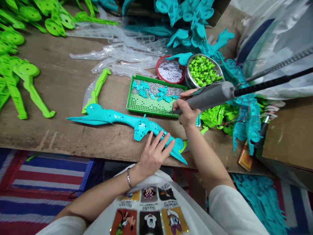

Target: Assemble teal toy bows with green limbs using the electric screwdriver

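Note:
A teal plastic toy bow (124, 119) lies across the bench, with a lime-green and clear limb sticking out beyond its left part. My left hand (154, 151) rests on the bow's right part, fingers spread and flat, gripping nothing. In my right hand (187, 111) is a grey electric screwdriver (211, 94), my fingers wrapped around its body. It is tilted above the right end of a green perforated tray (146, 107), and its tip is hidden by my hand. Small screws (153, 87) and little teal pieces (142, 88) lie in the tray's far half.
Behind the tray stand a red basket (160, 75) of white pieces and a metal bowl (189, 80) of lime-green parts. Green bow parts (31, 78) pile up at left, clear parts (117, 52) and teal parts (195, 29) at the back. A cardboard box (288, 130) sits at right.

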Tool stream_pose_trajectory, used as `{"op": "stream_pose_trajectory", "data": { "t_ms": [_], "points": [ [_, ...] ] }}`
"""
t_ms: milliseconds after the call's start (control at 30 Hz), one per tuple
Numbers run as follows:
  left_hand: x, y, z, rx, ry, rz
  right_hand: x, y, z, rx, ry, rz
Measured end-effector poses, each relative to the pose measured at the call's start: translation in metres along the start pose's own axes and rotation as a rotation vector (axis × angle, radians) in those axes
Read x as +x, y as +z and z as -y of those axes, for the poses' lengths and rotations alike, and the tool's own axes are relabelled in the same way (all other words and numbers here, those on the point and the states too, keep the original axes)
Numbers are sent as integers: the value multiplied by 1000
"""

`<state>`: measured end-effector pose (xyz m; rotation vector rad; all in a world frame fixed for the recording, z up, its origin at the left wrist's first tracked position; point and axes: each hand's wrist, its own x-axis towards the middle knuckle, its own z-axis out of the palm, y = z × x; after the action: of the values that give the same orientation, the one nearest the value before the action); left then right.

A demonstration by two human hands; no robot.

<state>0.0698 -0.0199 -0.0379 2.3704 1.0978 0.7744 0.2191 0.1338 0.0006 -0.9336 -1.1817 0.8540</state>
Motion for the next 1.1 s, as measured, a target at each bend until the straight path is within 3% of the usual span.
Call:
{"op": "stream_pose_trajectory", "data": {
  "t_ms": [133,233,300,433,533,767,1100],
  "points": [
    [-1,-3,-3,-68,-3,-120,3,2,6,-60,17,-6],
    [-11,-7,-13,-374,-100,-245,0,2,28,-92,-22,-67],
    [-20,-8,-22,-693,-305,-170,-8,0,53,-102,-50,-88],
    [-28,-2,-37,-1362,-818,149,-41,-14,104,-65,-21,-20],
    [-23,5,-42,-1654,-939,221,-74,-27,125,-15,24,35],
    [-9,18,-53,-1773,-1029,194,-125,-48,120,5,102,77],
    [-4,24,-57,-1829,-1035,115,-136,-55,96,-76,126,117]
  ]
}}
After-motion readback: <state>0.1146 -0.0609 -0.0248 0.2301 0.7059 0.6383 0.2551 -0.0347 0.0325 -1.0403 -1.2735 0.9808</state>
